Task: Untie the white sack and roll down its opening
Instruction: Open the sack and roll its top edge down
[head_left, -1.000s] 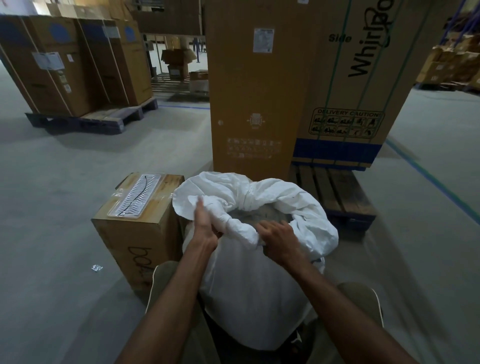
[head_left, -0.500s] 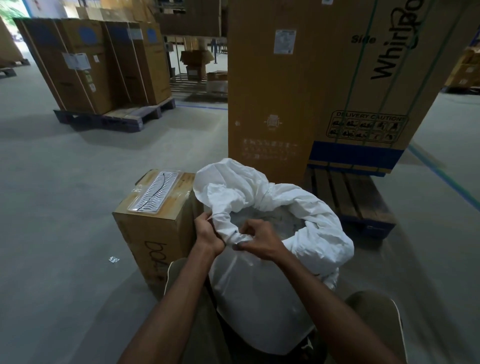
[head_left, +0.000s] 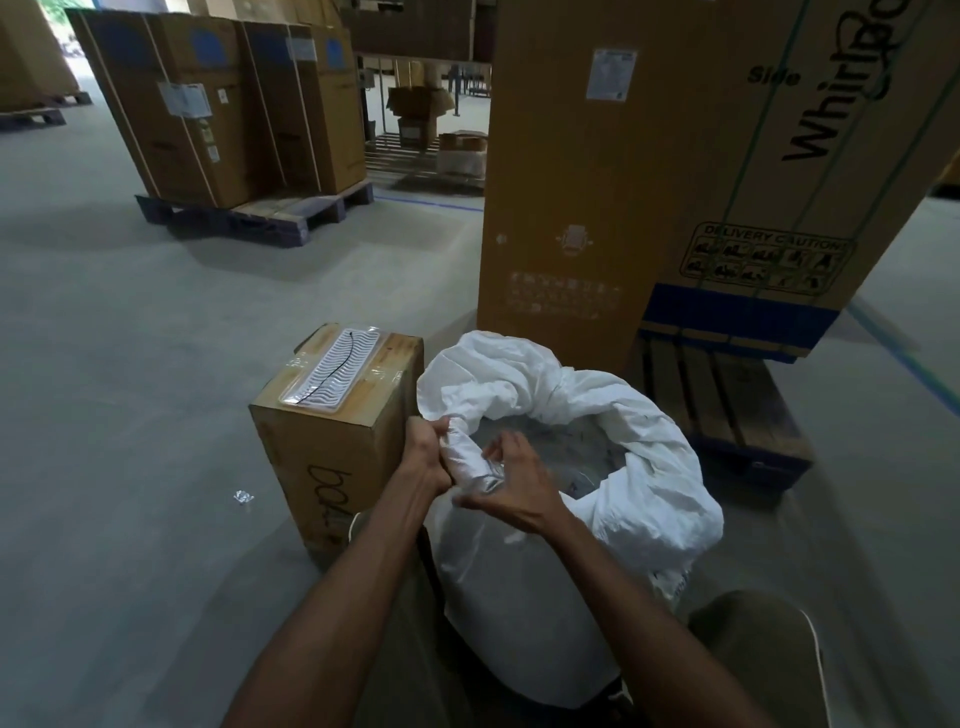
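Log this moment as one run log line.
stage: rolling sack mouth | white sack: open, rim partly rolled | left hand: grips rolled rim | right hand: pinches rim | cardboard box: beside sack

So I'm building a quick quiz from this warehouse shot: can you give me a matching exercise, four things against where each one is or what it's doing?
Things:
1. white sack
2. left hand
3. small cardboard box
4. tall Whirlpool carton

Places or states:
a. on a wooden pallet behind the sack
b. mouth open, rim partly rolled
c. grips the rolled rim
d. on the floor left of the sack

Pairs: 1-b, 2-c, 3-d, 4-a
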